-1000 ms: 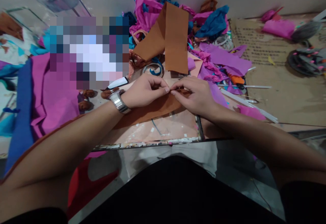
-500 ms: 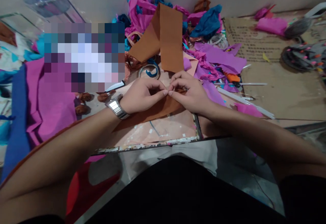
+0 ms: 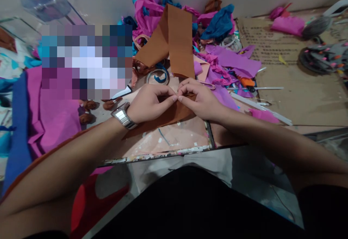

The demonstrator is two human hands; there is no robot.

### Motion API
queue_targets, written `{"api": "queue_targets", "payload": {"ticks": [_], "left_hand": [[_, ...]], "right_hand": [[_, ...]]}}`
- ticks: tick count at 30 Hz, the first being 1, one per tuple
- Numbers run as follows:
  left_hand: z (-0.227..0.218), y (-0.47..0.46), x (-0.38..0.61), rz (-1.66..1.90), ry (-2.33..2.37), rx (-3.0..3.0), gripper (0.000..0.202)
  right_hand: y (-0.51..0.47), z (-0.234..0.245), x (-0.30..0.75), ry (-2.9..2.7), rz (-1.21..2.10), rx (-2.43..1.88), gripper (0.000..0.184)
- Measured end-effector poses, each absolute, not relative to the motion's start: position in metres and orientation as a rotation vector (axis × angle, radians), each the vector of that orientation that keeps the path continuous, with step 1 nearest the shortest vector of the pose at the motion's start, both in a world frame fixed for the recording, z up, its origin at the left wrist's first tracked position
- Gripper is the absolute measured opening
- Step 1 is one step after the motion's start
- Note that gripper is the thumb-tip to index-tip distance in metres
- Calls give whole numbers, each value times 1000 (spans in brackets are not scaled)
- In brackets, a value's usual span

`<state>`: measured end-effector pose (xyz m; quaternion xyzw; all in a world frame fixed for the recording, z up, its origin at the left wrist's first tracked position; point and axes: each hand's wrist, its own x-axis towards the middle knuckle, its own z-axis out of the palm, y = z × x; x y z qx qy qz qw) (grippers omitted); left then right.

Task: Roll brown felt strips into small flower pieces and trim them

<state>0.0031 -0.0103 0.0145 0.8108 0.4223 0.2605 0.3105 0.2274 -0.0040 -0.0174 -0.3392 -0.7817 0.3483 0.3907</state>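
Observation:
My left hand, with a metal watch on its wrist, pinches the edge of a brown crepe paper strip between thumb and forefinger. Its fingertips meet those of my right hand, which pinches the same edge with thumb and bent fingers. The strip slants down to the left beneath both hands, low over the table. Directly beyond my hands lies a folded length of brown crepe paper. A roll of tape rests just behind my left hand. Small crumpled brown paper balls sit left of the watch.
Magenta paper and blue paper lie at the left. Pink and blue scraps heap against the wall. Cardboard covers the right side, near white sticks and a dark, pink-dotted object. A water bottle stands back left.
The whole view has shifted slightly. My hands keep their pinch on the brown strip, with fingertips together; a pink loop beside my right hand shows more fully now.

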Motion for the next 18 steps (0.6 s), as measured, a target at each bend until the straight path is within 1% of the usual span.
{"api": "queue_targets", "payload": {"ticks": [5,10,18], "left_hand": [[16,-8,2,683,1068,2048,25],[16,-9,3,668,1093,2085,24],[16,-9,3,653,1069,2068,28]], "right_hand": [[-7,-13,228,-1993,791,-882,4],[-8,-12,228,-2002,770,-904,6],[-8,-11,229,-2017,738,-858,9]]}}
